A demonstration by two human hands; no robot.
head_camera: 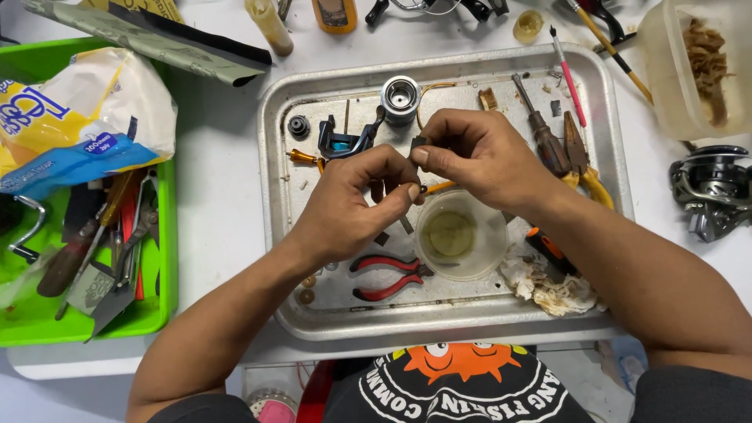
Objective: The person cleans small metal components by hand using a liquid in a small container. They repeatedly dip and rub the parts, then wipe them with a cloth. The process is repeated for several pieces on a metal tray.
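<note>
while both hands pinch a small dark part (418, 143), pliers (388, 277) lie below.

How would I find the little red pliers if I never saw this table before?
Look at the big metal tray in the middle. Along its near edge, just below the left hand and left of the round clear cup, lie the small pliers. They alone have curved red handles; the tools at the tray's right have brown or yellow ones.

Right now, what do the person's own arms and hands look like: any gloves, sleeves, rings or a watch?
Both hands are bare: no gloves on the left hand or the right hand, and no ring, watch or wristband shows. The forearms are uncovered up to short dark sleeves at the bottom edge. The dark shirt bears an orange cartoon fish print.
</note>
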